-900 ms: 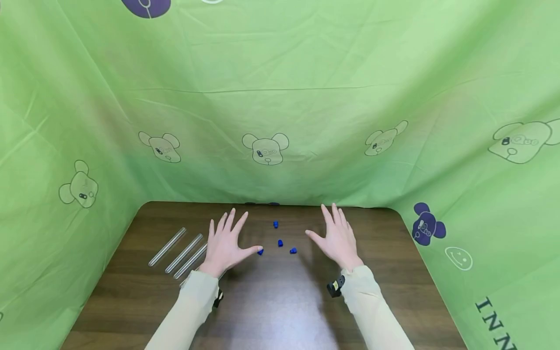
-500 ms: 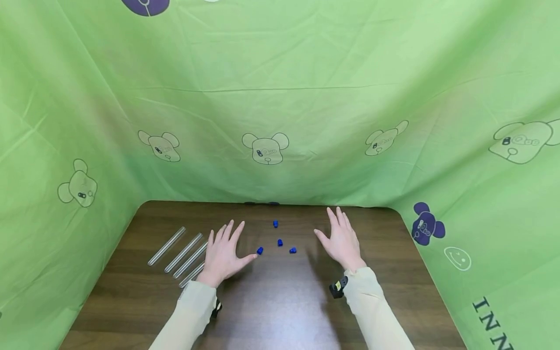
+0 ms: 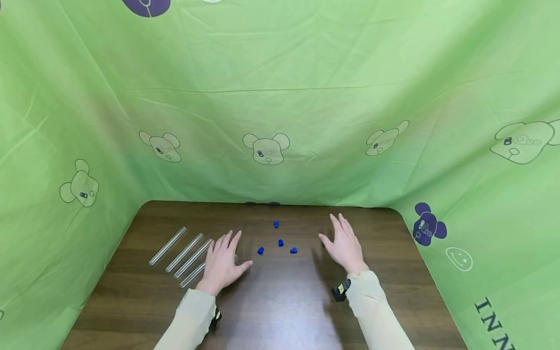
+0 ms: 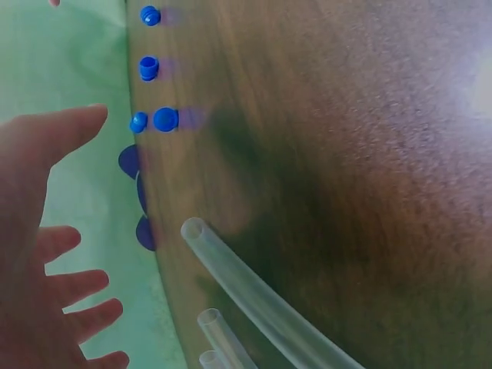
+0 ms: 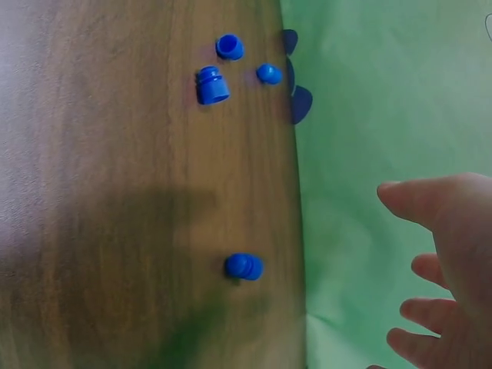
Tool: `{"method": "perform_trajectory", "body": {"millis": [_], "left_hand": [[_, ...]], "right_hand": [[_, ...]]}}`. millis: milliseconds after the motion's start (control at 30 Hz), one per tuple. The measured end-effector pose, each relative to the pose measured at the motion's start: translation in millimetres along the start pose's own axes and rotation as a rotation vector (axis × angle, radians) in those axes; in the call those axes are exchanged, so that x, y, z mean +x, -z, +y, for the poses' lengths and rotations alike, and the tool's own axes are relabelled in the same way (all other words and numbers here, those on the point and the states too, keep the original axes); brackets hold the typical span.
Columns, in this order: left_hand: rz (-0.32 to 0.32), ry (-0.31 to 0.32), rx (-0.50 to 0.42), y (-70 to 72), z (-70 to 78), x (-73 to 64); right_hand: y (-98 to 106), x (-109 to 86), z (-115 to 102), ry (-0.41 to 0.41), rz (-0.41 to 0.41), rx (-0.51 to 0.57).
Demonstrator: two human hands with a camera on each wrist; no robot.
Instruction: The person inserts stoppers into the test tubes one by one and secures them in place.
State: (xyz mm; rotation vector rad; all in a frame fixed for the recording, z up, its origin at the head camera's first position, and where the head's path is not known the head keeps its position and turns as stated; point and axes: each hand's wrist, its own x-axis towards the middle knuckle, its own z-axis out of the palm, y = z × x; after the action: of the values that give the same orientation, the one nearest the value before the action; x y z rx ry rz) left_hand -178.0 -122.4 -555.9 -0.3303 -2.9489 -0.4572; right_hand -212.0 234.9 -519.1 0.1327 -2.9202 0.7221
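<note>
Several small blue stoppers, one of them the middle stopper, lie scattered on the brown wooden table. Their hollow ends and ridged necks show in the right wrist view, as on the blue stopper. To the left, several clear glass-like tubes lie side by side at a slant. My left hand hovers with spread fingers over the nearest tube, partly hiding it, and holds nothing. My right hand, fingers extended, hovers to the right of the stoppers, apart from them and holding nothing.
A green cloth with bear drawings hangs behind the table and along both sides. Each wrist carries a small black camera, such as the right wrist camera. Light glares off the table's near middle.
Both hands have drawn back toward the near edge, the right one also moving a little rightward. The left thumb has moved away from the leftmost stopper. The tubes and stoppers have stayed put.
</note>
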Motion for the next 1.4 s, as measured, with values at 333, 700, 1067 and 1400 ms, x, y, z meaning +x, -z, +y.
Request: {"method": "perform_trajectory", "body": {"millis": [333, 700, 1067, 1400], "left_hand": [[-0.009, 0.018, -0.035, -4.3, -3.9, -8.7], [-0.012, 0.040, -0.060, -2.2, -7.0, -17.5], [-0.022, 0.047, -0.074, -8.1, -13.2, -30.3], [0.026, 0.031, -0.072, -13.4, -22.1, -40.2]], "right_hand": [[1.4, -6.5, 6.7, -0.039, -0.033, 0.022], [-3.2, -8.3, 13.1, -0.045, -0.045, 0.019], [-14.6, -12.1, 19.9, -0.082, -0.070, 0.018], [-18.9, -10.0, 22.7, -0.091, -0.090, 0.020]]}}
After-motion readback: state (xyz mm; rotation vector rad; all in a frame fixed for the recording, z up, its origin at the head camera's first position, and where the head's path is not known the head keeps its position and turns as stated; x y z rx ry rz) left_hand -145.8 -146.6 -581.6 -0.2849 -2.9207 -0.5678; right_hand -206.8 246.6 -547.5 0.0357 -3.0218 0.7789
